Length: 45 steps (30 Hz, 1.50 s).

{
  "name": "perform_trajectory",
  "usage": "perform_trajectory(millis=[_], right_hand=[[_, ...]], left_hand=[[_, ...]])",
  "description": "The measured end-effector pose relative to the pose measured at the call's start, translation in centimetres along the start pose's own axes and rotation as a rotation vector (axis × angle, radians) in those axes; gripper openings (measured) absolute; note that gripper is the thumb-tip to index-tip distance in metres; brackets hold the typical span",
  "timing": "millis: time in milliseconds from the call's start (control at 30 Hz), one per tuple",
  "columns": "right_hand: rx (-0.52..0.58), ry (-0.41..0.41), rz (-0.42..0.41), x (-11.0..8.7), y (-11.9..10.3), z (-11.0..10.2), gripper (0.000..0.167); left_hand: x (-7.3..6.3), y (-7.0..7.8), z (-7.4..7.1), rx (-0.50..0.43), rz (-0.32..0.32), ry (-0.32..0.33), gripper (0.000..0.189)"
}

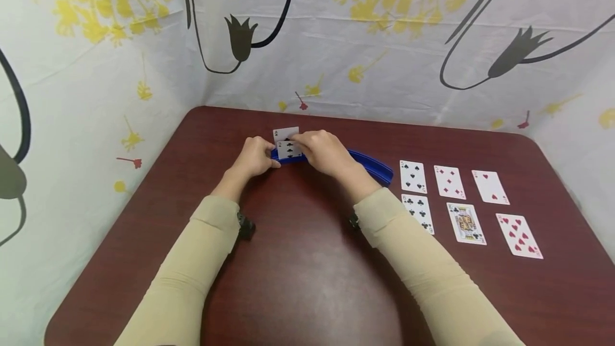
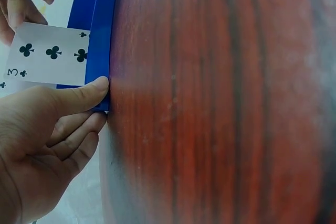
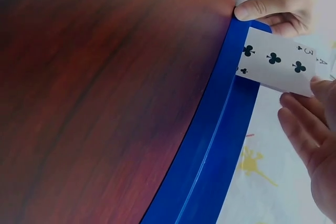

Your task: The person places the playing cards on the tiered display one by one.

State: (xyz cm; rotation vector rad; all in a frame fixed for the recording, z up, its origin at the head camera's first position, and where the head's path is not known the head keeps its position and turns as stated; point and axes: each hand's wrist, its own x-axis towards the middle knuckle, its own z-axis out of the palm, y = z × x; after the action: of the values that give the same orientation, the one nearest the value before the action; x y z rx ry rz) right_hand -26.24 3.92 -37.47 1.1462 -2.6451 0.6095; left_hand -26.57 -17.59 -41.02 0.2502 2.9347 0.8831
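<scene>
The desk (image 1: 298, 271) carries a curved blue rack (image 1: 372, 167) near its far edge, one end toward the far left corner. The left hand (image 1: 252, 156) pinches that end between thumb and fingers; the right hand (image 1: 323, 151) pinches the top of the three of clubs (image 1: 288, 149), whose lower edge sits in the rack. Behind it, the ace (image 1: 283, 132) rises higher. Six cards (image 1: 466, 223) lie face up toward the right edge, in two rows.
</scene>
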Motion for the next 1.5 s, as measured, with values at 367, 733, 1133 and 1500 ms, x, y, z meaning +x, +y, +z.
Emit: perform_trajectory(millis=[367,733,1133,1500], right_hand=[[0.044,0.116,0.007,-1.8,1.0,-1.1,0.027],[0.012,0.165,0.008,-3.3,2.6,-2.8,0.022],[0.017,0.193,0.054,-5.4,4.9,-5.5,0.019],[-0.015,0.204,0.1,-7.5,6.8,-6.9,0.019]], left_hand=[[-0.3,0.3,0.0,-0.014,-0.019,-0.014,0.05],[-0.4,0.1,0.0,-0.029,-0.008,-0.021,0.051],[-0.2,0.0,0.1,-0.029,-0.006,-0.024,0.051],[-0.3,0.1,0.1,-0.019,-0.019,-0.031,0.054]])
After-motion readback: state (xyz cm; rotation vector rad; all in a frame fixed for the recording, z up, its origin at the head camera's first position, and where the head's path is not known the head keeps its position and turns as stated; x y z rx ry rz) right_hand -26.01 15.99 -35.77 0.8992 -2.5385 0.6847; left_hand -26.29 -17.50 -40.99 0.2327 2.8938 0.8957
